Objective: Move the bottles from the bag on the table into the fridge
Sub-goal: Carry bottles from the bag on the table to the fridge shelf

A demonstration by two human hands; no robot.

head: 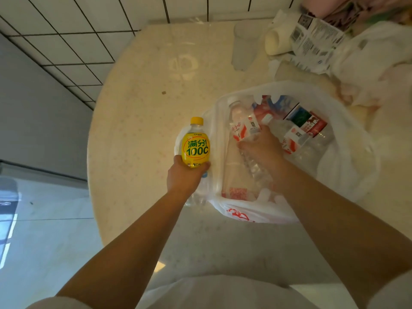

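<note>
Head: rounded yellow-labelled plastic bottle [195,143]

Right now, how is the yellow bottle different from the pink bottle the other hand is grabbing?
The yellow bottle has a yellow cap and label; the pink-labelled bottle has a white cap and a pink-and-white label. The yellow bottle is outside the bag, held by the left hand; the pink-labelled bottle lies inside it, under the right hand. Both are clear plastic with a cap on.

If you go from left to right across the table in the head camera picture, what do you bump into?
Left hand holding the yellow bottle → right hand reaching into the white bag of bottles.
</note>
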